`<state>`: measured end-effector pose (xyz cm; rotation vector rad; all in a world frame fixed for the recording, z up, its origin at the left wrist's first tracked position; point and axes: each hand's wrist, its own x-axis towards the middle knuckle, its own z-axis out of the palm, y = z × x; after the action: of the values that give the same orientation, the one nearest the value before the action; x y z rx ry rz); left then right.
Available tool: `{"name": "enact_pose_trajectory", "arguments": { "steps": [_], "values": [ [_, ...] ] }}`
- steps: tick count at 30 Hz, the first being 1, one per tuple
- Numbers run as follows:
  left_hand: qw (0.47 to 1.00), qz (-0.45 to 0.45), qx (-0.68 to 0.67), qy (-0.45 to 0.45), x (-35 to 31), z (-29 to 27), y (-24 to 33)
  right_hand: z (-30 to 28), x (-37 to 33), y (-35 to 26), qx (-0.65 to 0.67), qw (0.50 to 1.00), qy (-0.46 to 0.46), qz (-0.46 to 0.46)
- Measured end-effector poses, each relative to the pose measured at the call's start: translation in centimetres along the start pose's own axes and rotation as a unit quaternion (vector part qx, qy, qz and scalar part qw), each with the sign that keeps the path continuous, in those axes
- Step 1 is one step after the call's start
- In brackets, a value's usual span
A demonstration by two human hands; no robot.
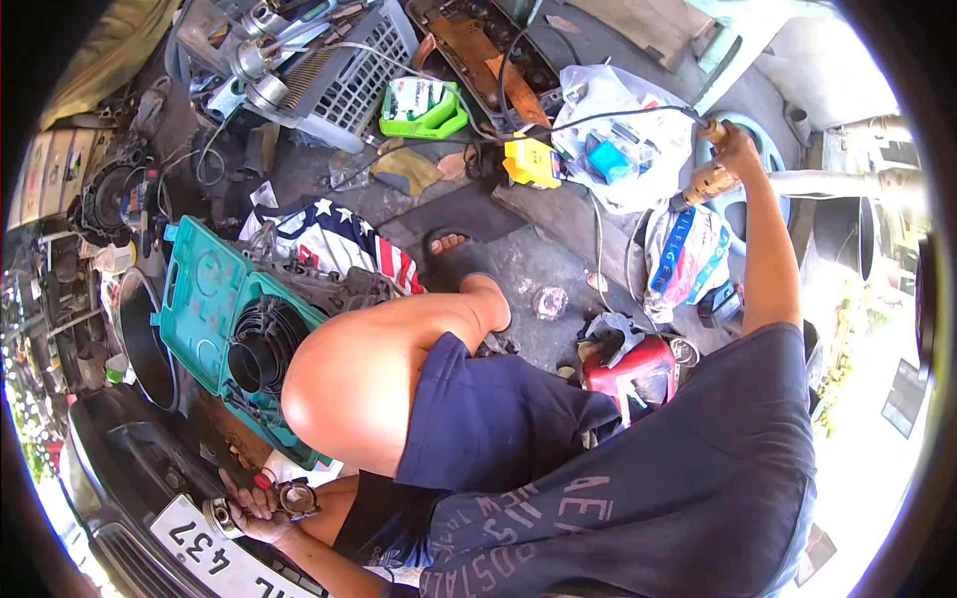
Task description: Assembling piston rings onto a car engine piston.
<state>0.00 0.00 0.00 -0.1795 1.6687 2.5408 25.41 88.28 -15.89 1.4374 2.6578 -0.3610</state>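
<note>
- Low at the left, the left hand (251, 506) grips a round grey metal piston (295, 497), steadying it.
- Far right, the right hand (736, 151) closes around a brass-coloured air nozzle (710, 181), raised clear of the cluttered floor (538, 261).

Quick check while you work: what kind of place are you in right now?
Likely an open-air car repair yard: a car bumper with its number plate, an open teal tool case, and engine parts piled in a grey crate on the stained ground.

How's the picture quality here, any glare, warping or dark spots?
Head view: strong fisheye, black corners and edges bending near the rim; right side blown out by sunlight; hard sun gleams on the bare knee; left hand with a metal part sits in softer shade; right hand brightly lit; centre fairly sharp.
</note>
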Motion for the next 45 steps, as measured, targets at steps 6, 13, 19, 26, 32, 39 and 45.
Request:
{"name": "enact_pose_trajectory", "arguments": {
  "steps": [6, 13, 19, 26, 32, 39, 45],
  "values": [
    [1.000, -0.017, -0.001, -0.008, 0.6, 1.5, -1.1, 2.3, 3.6, 1.7, 0.079, 0.997, 0.014, 0.024],
    [0.999, -0.021, -0.013, -0.023, -0.3, 2.3, -1.0, 4.7, 5.5, -1.8, 0.090, 0.991, -0.050, -0.086],
    [0.998, -0.050, 0.015, -0.031, 0.1, 4.2, -1.0, 7.3, 8.1, -1.0, 0.034, 0.990, -0.038, -0.128],
    [0.997, -0.061, 0.041, -0.029, 0.4, 4.9, -0.8, 8.2, 9.1, -0.6, 0.047, 0.989, -0.002, -0.144],
    [0.993, -0.029, 0.108, -0.031, 1.5, 5.2, 0.2, 6.3, 3.6, -4.2, -0.070, 0.984, 0.085, -0.139],
    [0.992, -0.027, 0.111, -0.059, 2.3, 3.7, -1.0, 3.7, -4.6, -12.5, -0.026, 0.969, 0.113, -0.218],
    [0.992, -0.045, 0.113, -0.019, 3.0, 3.1, -0.4, 4.0, -8.1, -17.0, 0.065, 0.966, 0.055, -0.246]
  ]
}}
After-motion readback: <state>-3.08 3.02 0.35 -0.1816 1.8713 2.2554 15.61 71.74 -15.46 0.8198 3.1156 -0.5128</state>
